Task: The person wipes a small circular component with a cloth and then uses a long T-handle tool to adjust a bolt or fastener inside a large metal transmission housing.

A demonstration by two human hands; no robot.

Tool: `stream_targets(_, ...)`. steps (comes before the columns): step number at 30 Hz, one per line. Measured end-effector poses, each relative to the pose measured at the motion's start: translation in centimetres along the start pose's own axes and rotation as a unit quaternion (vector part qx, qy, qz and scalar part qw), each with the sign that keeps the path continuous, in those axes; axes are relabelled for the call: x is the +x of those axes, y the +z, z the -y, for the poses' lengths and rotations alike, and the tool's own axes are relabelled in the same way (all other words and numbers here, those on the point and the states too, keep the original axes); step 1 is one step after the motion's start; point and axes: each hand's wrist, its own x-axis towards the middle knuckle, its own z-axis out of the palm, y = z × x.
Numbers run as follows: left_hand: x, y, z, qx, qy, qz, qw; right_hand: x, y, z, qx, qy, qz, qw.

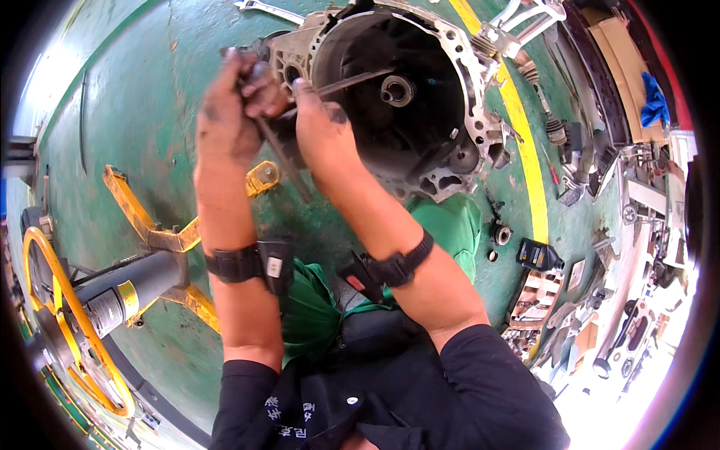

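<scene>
A large metal gearbox bell housing [474,112] lies in front of me, its dark hollow side up. In the middle of that hollow stands the input shaft [397,91], ringed by a round collar. My right hand [324,131], stained with grease, is closed around a thin metal rod [360,79] that reaches across the hollow towards the shaft. Close beside it, at the housing's left edge, my left hand [229,120] has its fingers curled in. A motion-blurred dark bar [286,161] slants down from between the hands and seems gripped by the left. Its far end is smeared.
A wrench [270,10] lies on the green floor beyond the housing. To the left is a yellow-legged stand [176,238] with a yellow wheel [56,300]. At right are a yellow floor line [529,157], a black bottle [538,256], a parts tray [534,296] and a drive shaft [553,127].
</scene>
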Motion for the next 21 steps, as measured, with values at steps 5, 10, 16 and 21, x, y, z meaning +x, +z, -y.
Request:
stream_targets(5,-1.1,-3.4,-4.5,-0.090,-0.004,0.063,0.994,4.1,-3.3,-1.5,0.298,0.162,0.136,0.931)
stream_targets(10,-6.7,-3.0,-4.8,-0.124,0.001,0.037,0.992,2.0,-3.7,-2.9,0.340,0.145,0.131,0.920)
stream_targets(16,-9.1,-1.5,0.1,-0.186,-0.062,-0.070,0.978,0.3,-9.0,-4.3,0.284,0.116,0.088,0.948)
stream_targets(21,-8.8,-0.1,2.0,-0.174,-0.059,-0.102,0.978,0.7,-10.2,-4.6,0.283,0.122,0.057,0.949)
